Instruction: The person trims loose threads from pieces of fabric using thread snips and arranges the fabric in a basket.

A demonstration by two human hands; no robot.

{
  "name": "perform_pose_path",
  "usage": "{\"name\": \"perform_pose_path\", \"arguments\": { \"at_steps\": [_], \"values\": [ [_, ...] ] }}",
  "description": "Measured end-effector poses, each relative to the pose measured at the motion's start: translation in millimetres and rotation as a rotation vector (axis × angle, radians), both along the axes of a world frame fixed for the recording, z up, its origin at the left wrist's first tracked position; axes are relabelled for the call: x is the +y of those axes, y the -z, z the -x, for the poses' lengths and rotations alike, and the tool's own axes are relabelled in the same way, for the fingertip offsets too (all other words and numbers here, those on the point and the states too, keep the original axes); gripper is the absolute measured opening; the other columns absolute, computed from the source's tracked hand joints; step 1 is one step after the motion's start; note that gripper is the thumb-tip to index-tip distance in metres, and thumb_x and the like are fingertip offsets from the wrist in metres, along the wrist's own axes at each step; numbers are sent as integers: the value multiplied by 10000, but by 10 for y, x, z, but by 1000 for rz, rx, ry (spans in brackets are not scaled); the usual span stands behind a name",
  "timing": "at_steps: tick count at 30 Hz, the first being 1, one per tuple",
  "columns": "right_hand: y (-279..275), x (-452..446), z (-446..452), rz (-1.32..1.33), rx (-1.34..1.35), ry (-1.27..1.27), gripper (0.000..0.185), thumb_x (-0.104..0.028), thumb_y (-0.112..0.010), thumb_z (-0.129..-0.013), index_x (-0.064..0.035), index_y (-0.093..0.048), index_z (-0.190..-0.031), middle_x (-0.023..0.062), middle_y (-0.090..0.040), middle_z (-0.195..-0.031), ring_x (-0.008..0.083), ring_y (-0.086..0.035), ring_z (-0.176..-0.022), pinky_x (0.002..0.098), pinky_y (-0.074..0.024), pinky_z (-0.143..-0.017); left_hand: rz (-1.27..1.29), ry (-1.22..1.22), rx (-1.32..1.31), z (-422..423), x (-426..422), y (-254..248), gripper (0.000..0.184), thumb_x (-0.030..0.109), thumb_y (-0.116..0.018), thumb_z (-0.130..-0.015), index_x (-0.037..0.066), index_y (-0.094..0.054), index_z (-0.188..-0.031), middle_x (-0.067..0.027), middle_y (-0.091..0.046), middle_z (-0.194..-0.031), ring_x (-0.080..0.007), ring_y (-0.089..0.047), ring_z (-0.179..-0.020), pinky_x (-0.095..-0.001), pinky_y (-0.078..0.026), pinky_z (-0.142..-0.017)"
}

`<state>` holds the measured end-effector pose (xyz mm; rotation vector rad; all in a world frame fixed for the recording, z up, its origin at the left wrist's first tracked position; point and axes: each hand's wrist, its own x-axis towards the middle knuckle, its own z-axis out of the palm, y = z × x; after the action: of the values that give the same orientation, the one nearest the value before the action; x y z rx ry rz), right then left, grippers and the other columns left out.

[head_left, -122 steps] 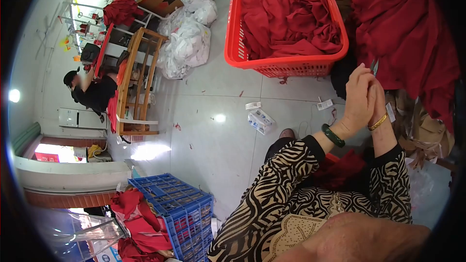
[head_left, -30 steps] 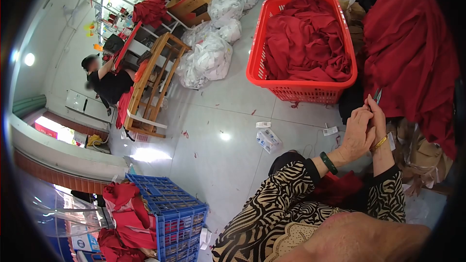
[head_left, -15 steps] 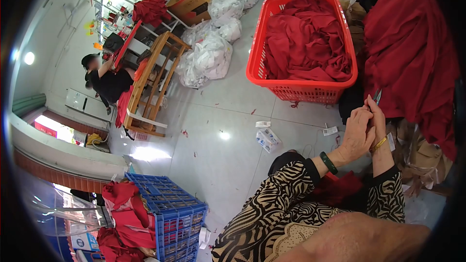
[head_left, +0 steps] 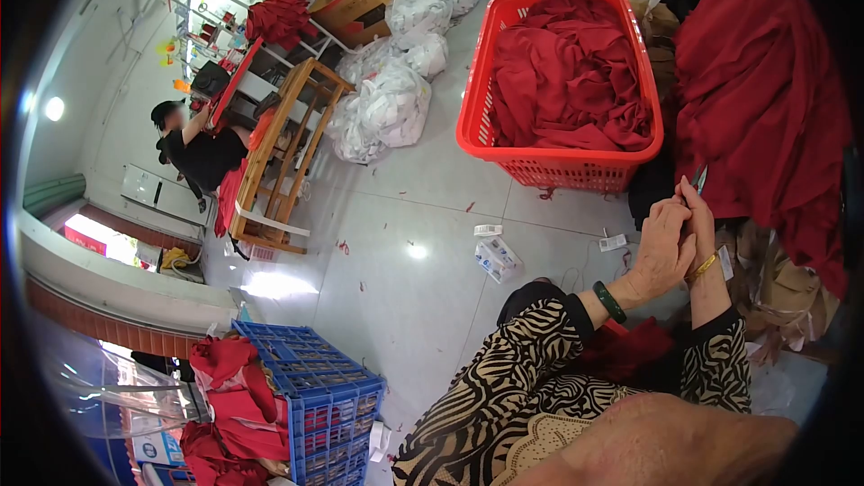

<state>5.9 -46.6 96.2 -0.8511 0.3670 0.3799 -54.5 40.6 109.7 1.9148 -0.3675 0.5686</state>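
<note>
Lettering: I can read none of it with certainty; the blue print on the crumpled packet (head_left: pixel 498 259) is too small.
Labels: a white tag (head_left: pixel 613 242) lies on the floor (head_left: pixel 423 324) near the hands, and a small white roll or label (head_left: pixel 488 230) just beside the packet; I cannot make out their marks.
Sign: beyond the doorway I see a red sign (head_left: pixel 85 241), its text illegible.
Box: a white-and-blue box (head_left: pixel 155 448) at lower left shows a round mark I cannot name.
Right hand (head_left: pixel 705 227): fingers closed around thread snips (head_left: pixel 700 180), gold bracelet at the wrist.
Left hand (head_left: pixel 664 247): fingers partly curled against the right hand, green bangle at the wrist; I cannot tell whether it grips anything.
Snips: tips clear of the fingers, in front of the large red cloth (head_left: pixel 756 99); I cannot tell if they touch.
Obstacles: the red basket (head_left: pixel 558 155), heaped with red fabric (head_left: pixel 571 72), sits ahead and left.
Left side: blue crate (head_left: pixel 297 355), wooden frame (head_left: pixel 273 147), white plastic bags (head_left: pixel 391 110), person in black (head_left: pixel 207 160).
</note>
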Motion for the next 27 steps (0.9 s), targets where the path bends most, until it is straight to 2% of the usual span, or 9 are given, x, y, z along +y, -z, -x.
{"name": "perform_pose_path", "arguments": {
  "at_steps": [27],
  "values": [
    [42,3,2,-3,-53,-20,194,-278,-590,-865,-105,-531,-797,-51,-477,-670,49,-458,-594,186,-374,-557,26,-13,-28,-10,17,15,297,39,-554,-709,7,-453,-986,-156,-475,-979,-355,-423,-999,-419,-355,-837]
  ]
}}
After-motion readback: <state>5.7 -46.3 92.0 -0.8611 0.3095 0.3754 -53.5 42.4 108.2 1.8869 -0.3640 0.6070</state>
